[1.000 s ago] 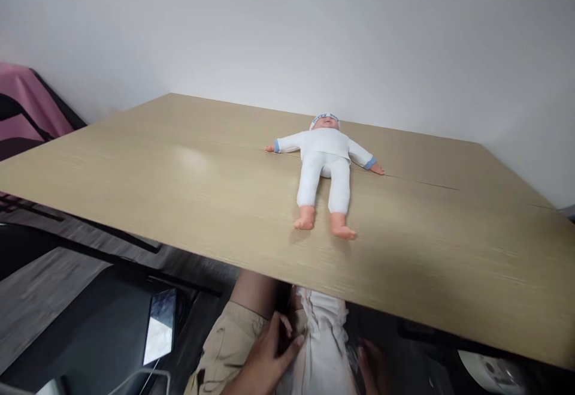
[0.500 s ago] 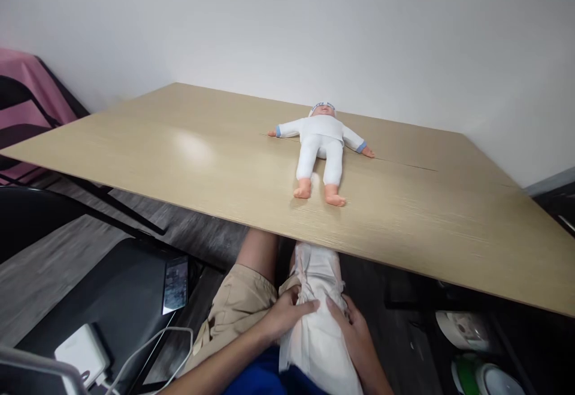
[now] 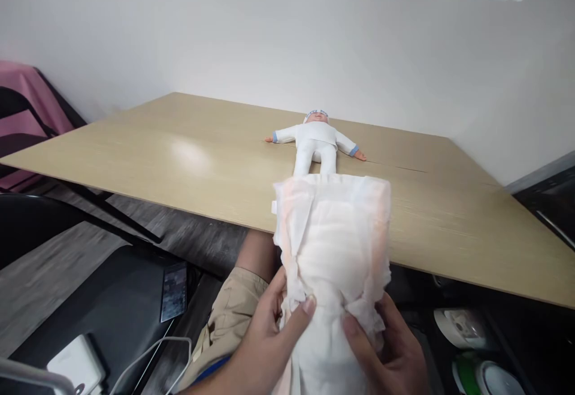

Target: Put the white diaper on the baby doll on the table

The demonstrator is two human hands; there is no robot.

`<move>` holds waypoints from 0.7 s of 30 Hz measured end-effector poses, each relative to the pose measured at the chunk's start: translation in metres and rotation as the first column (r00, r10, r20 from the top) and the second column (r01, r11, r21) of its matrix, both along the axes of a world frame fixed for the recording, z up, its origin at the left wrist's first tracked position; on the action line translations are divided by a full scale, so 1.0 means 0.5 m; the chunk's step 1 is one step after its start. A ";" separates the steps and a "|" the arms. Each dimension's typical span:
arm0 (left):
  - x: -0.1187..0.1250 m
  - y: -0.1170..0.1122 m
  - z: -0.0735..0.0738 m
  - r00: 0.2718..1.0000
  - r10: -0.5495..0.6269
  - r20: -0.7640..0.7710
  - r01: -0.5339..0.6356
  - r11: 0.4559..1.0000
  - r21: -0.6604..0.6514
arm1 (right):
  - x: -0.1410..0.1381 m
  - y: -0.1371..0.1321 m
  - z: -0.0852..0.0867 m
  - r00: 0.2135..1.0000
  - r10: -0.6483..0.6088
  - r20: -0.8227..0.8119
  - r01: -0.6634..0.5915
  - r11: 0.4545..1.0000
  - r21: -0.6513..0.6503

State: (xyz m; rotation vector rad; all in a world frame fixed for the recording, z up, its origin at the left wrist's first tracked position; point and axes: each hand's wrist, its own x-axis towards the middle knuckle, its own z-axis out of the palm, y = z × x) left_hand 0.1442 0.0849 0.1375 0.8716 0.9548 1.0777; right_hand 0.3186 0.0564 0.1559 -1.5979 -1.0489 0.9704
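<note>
I hold a white folded diaper (image 3: 335, 245) up in front of me with both hands. My left hand (image 3: 269, 329) grips its lower left side, thumb across the front. My right hand (image 3: 389, 341) grips its lower right side. The diaper's top edge rises above the near edge of the wooden table (image 3: 188, 161). On the table beyond lies a baby doll (image 3: 317, 140) in white clothes, on its back with arms spread; the diaper hides its lower legs and feet.
A white wall stands behind the table. A pink cloth (image 3: 22, 101) hangs over a chair at the left. On a dark surface at lower left lie a phone (image 3: 173, 290) and a white charger with cable (image 3: 74, 359). Bowls (image 3: 467, 329) sit on the floor at lower right.
Both hands have lifted the diaper from my lap, under the table edge, up in front of the table. It now covers the doll's feet.
</note>
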 end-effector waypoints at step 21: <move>0.016 0.108 -0.215 0.998 -0.064 0.009 0.065 0.991 -0.117 | 0.043 0.153 -0.175 0.834 -0.156 0.530 0.031 0.971 0.237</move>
